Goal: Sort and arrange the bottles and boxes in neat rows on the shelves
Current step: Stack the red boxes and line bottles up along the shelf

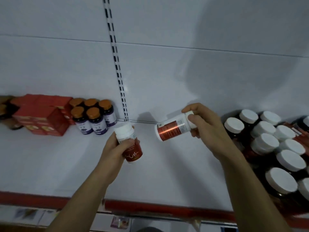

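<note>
Both hands were busy above the white metal shelf (167, 174). The left hand (115, 148) had fingers and thumb curled round a white-capped plastic bottle with a red label (133, 153), held nearly upright and, as far as I could tell, off the shelf. The right hand (204, 126) pinched a second white bottle with a copper-red band (170, 128) by its cap end, so the body stuck out sideways toward the left. The two bottles were near each other but apart.

The sideways one looked the likelier to go wrong. Gripped only at the cap, it could swing or slip free, and set down tilted it would probably roll toward the shelf's red front edge (150, 206).

To the left, against the back panel, stood a small block of orange-lidded dark bottles with purple labels (93, 119), with red cardboard boxes (41, 118) stacked rather unevenly beyond them. On the right a crowd of white-lidded dark bottles (275, 148) stood just beside the right wrist, so a careless sweep of that forearm might topple some. The hands hung over the stretch between the two groups.
</note>
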